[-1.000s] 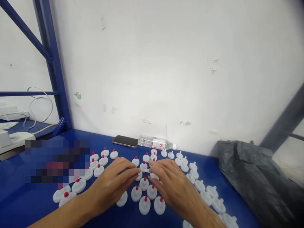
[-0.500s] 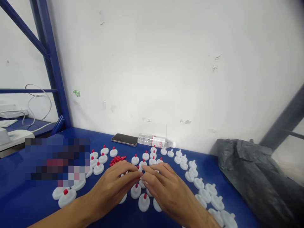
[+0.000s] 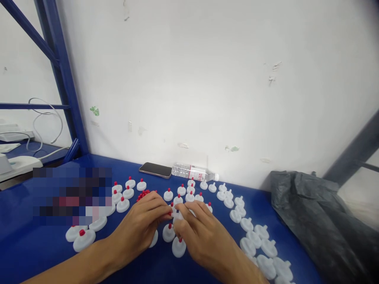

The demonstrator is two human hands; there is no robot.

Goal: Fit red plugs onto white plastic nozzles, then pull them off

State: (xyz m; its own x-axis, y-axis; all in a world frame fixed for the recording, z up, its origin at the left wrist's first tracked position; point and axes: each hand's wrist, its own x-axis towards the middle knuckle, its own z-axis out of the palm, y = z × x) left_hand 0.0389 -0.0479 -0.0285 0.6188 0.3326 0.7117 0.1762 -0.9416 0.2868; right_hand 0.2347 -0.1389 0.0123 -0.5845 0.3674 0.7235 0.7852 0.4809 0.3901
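Standing at the left on the blue table [image 3: 124, 169] are red-capped white discs [image 3: 122, 205], apparently plastic, their short nozzles pointing up. Next come a heap of loose red caps [image 3: 143, 195] and the left hand [image 3: 143, 221], fingertips pinched together, seemingly on a single red cap [image 3: 169, 213]. Between the two hands is a white nozzled disc [image 3: 177, 216], gripped by the right hand [image 3: 204, 232] with curled fingers and partly hidden by them. It should be light and stiff, perhaps slick on its smooth face; the rim looks the best hold, since the thin nozzle could bend under side load. The tiny cap probably needs a fingertip pinch at its sides. Farther right lie bare-nozzled white discs [image 3: 248, 246], then a crumpled black plastic bag [image 3: 304, 213].
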